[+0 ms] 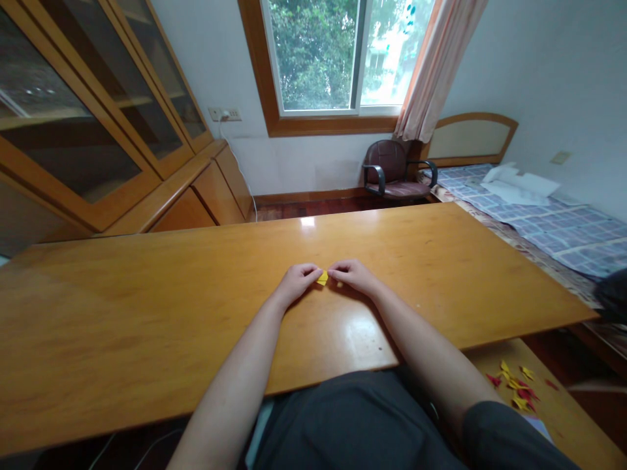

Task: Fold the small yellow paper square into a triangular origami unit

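A small folded piece of yellow paper [322,278] is held just above the wooden table [171,294], near its middle. My left hand [298,282] pinches the paper's left side between thumb and fingers. At the paper's right edge is my right hand [353,275], its thumb and fingertips pressed together on the edge. The fingertips partly cover the paper, so its exact folded shape is too small to make out.
On a lower surface at the right lie several yellow and red folded paper pieces [519,386]. Beyond the table stand an armchair [394,171] and a bed [548,215] with white sheets on it. A glass-door cabinet [112,111] lines the left.
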Demonstrator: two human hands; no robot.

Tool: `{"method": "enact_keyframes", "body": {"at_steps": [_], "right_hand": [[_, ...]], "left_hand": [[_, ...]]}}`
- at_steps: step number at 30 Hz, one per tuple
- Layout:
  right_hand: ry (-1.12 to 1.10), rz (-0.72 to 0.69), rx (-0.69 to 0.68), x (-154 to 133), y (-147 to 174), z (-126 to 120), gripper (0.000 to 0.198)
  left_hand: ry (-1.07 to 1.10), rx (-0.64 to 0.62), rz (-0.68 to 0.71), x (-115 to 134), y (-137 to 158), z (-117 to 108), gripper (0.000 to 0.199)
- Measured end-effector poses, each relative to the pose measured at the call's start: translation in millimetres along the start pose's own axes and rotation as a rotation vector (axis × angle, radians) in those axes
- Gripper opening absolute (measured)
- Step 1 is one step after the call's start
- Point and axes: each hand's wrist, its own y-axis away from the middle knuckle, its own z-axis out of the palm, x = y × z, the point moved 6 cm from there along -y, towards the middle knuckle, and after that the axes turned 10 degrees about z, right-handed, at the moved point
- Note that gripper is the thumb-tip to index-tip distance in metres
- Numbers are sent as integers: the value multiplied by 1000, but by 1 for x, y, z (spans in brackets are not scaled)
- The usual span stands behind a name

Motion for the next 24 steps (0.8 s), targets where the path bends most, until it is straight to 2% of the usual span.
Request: {"method": "enact_keyframes", "body": {"at_steps": [8,15,24], "right_hand": [[-6,-4,-16,0,2,1,36],[-10,7,-14,-1,1,1,34],[-5,6,-17,-4,3,2,33]], "left_hand": [[84,7,-17,-1,0,0,34],[27,32,20,1,0,-1,32],[-3,84,3,-3,0,-4,30]]}}
